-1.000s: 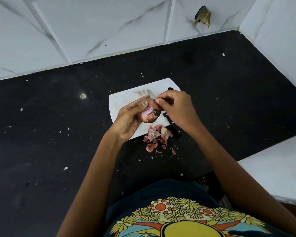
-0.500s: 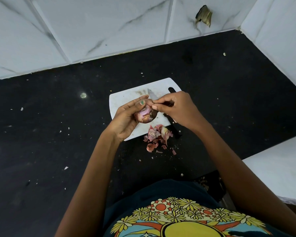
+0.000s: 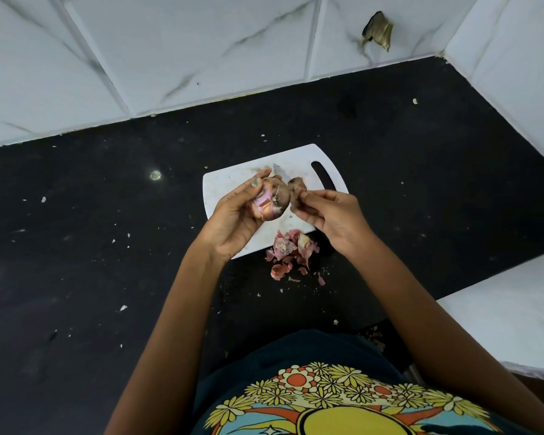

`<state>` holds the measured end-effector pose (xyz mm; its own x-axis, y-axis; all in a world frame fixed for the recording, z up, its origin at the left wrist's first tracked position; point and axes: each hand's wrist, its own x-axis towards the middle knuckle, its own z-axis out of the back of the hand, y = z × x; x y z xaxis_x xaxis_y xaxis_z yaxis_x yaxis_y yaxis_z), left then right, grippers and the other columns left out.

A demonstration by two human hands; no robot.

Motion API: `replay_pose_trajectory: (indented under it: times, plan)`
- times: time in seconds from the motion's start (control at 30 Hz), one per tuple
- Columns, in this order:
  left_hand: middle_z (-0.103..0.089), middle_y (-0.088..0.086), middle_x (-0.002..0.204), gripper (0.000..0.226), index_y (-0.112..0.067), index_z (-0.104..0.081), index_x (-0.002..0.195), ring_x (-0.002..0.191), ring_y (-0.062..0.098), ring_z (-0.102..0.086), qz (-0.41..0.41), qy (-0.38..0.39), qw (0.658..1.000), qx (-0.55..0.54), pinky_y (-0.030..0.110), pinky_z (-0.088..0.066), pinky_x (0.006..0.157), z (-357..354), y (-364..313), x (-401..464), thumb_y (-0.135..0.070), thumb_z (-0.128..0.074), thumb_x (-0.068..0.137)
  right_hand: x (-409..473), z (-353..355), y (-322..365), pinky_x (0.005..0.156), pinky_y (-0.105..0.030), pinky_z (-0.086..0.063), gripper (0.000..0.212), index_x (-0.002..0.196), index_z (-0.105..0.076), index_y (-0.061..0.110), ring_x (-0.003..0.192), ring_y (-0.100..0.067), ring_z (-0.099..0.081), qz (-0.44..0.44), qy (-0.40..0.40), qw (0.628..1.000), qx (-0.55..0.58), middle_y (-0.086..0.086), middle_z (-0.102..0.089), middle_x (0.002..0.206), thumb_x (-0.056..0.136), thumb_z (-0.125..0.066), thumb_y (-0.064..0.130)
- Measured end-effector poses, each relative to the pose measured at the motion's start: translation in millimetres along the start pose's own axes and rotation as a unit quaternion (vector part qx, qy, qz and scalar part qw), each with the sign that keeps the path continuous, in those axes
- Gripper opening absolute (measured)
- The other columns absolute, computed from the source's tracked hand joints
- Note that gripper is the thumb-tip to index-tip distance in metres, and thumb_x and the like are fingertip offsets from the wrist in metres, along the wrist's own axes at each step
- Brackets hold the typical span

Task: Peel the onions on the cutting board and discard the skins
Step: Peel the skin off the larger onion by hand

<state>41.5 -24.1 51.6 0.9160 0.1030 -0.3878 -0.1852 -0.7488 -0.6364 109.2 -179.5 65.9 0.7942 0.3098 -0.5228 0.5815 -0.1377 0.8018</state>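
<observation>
My left hand [image 3: 233, 221] cups the onion [image 3: 272, 199] above the cutting board [image 3: 233, 183], fingers curled around its far side, thumb along its top edge. The onion shows pink flesh where skin is off; a dark patch remains on the side facing my right hand [image 3: 330, 215]. That hand's thumb and forefinger pinch a brown skin flap [image 3: 296, 187], which looks just parted from the bulb, though I cannot tell whether a strand joins them. Discarded skins [image 3: 288, 251] lie heaped at the board's near edge, spilling onto the black surface [image 3: 107, 246]. A knife tip [image 3: 279, 171] shows behind the onion. To peel well, I judge the pull should run along the bulb toward the root, kept low and steady so the skin comes off whole, while the left hand turns the onion to expose the remaining patch.
</observation>
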Motion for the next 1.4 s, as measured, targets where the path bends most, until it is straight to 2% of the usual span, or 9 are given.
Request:
replay_pose_trajectory:
  times: [0.1, 0.2, 0.4, 0.53, 0.63, 0.7, 0.9, 1.2, 1.4]
  plan:
    - [-0.067, 0.008, 0.111, 0.036, -0.009, -0.061, 0.117, 0.102, 0.019, -0.063, 0.004, -0.002, 1.0, 0.002, 0.035, -0.045, 0.099, 2, -1, 0, -0.018, -0.058, 0.082, -3, 14, -7, 0.069, -0.027, -0.059, 0.003, 0.084, -0.068, 0.004, 0.067, -0.014, -0.069, 0.063, 0.003, 0.961, -0.269, -0.009, -0.07, 0.077, 0.085, -0.067, 0.007]
    - [-0.067, 0.008, 0.111, 0.037, -0.01, -0.061, 0.118, 0.102, 0.019, -0.063, 0.004, -0.01, 1.0, 0.02, 0.033, -0.05, 0.093, 1, -2, 0, -0.018, -0.059, 0.082, -5, 21, -13, 0.071, -0.02, -0.051, 0.008, 0.088, -0.073, 0.01, 0.077, -0.012, -0.065, 0.141, 0.031, 0.833, -0.534, -0.001, -0.071, 0.083, 0.083, -0.068, 0.013]
    - [-0.067, 0.009, 0.109, 0.037, -0.008, -0.06, 0.121, 0.094, 0.018, -0.067, 0.012, -0.025, 0.999, 0.027, 0.031, -0.055, 0.084, -4, -2, -1, -0.013, -0.058, 0.084, -7, 19, -12, 0.092, -0.037, -0.048, 0.034, 0.121, -0.062, 0.015, 0.107, -0.02, -0.06, 0.112, 0.073, 0.736, -0.663, -0.004, -0.064, 0.118, 0.089, -0.064, 0.023]
    - [-0.067, 0.009, 0.109, 0.044, -0.007, -0.052, 0.133, 0.094, 0.019, -0.067, 0.013, -0.032, 0.999, 0.028, 0.031, -0.057, 0.078, -3, -3, -1, -0.008, -0.055, 0.089, -7, 18, 13, 0.081, -0.023, -0.045, 0.029, 0.12, -0.062, 0.015, 0.094, -0.01, -0.058, 0.18, 0.053, 0.747, -0.638, -0.002, -0.065, 0.117, 0.094, -0.056, 0.026]
    - [-0.069, 0.007, 0.103, 0.043, -0.009, -0.051, 0.134, 0.087, 0.016, -0.069, 0.019, -0.033, 0.998, 0.052, 0.028, -0.059, 0.07, -3, -4, -1, -0.006, -0.053, 0.092, -8, 13, 35, 0.072, -0.011, -0.041, 0.034, 0.126, -0.057, 0.023, 0.083, 0.003, -0.054, 0.205, 0.085, 0.82, -0.528, 0.006, -0.06, 0.116, 0.093, -0.058, 0.031]
    - [-0.071, 0.007, 0.099, 0.041, -0.009, -0.05, 0.134, 0.085, 0.016, -0.07, 0.026, -0.024, 0.997, 0.066, 0.028, -0.059, 0.068, -4, -4, 0, -0.006, -0.052, 0.093, -11, 9, 47, 0.076, -0.015, -0.043, 0.052, 0.133, -0.047, 0.034, 0.097, 0.0, -0.056, 0.171, 0.166, 0.844, -0.481, 0.011, -0.051, 0.128, 0.085, -0.066, 0.038]
    - [-0.069, 0.014, 0.105, 0.059, -0.007, -0.048, 0.135, 0.089, 0.023, -0.07, 0.043, 0.012, 0.993, 0.112, 0.033, -0.06, 0.07, -8, -6, -3, -0.012, -0.062, 0.078, -10, -6, 41, 0.086, -0.006, -0.041, 0.084, 0.14, -0.039, 0.033, 0.112, 0.008, -0.041, 0.178, 0.29, 0.77, -0.54, 0.016, -0.039, 0.137, 0.069, -0.083, 0.019]
    - [-0.064, 0.017, 0.118, 0.048, -0.004, -0.058, 0.124, 0.102, 0.025, -0.064, 0.035, -0.033, 0.993, 0.107, 0.035, -0.053, 0.089, -11, -1, -4, -0.034, -0.058, 0.087, -6, -7, 28, 0.083, -0.007, -0.043, 0.074, 0.127, -0.055, 0.024, 0.099, 0.008, -0.052, 0.261, 0.2, 0.796, -0.508, 0.016, -0.054, 0.116, 0.061, -0.088, 0.026]
    - [-0.064, 0.007, 0.086, 0.021, -0.011, -0.066, 0.102, 0.076, 0.017, -0.064, 0.082, -0.108, 0.986, 0.093, 0.025, -0.059, 0.062, -16, 2, -5, -0.027, -0.064, 0.089, -2, -4, 15, 0.092, -0.026, -0.048, 0.076, 0.127, -0.055, 0.016, 0.108, -0.011, -0.055, 0.308, 0.123, 0.802, -0.497, 0.003, -0.055, 0.117, 0.06, -0.089, 0.026]
